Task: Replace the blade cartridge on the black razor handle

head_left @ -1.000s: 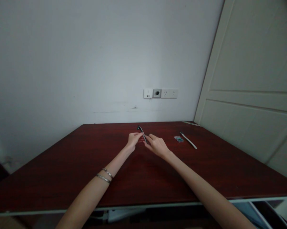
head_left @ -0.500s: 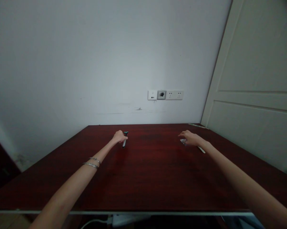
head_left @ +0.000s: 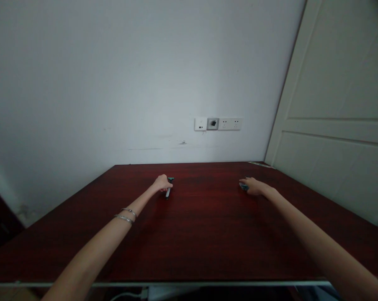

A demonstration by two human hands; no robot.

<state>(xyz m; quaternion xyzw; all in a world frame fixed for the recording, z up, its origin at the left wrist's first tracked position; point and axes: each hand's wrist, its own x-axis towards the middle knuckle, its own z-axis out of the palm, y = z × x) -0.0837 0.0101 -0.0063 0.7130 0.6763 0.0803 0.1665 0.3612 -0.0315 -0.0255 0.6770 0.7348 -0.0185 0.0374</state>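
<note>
A razor [head_left: 168, 192] with a green-and-black head and a pale handle tilts just over the dark red table. My left hand [head_left: 161, 183] is closed around its middle, leaving head and handle end showing. Farther right, my right hand [head_left: 254, 186] reaches low over the tabletop, its fingers curled on a small clear plastic piece [head_left: 243, 186] with a bluish-green tint. The palm and fingers cover most of that piece, so its full shape is hidden.
The dark red table [head_left: 191, 234] runs back to a white wall with sockets [head_left: 229, 124]. A thin pale strip [head_left: 261, 165] lies at the far right corner, beside a cream panelled door [head_left: 330, 125]. Below the front edge a white cable [head_left: 126, 295] shows.
My left hand has moved slightly right and nearer with the razor. My right hand has lowered and closed on the clear plastic piece; the pale stick behind it no longer shows.
</note>
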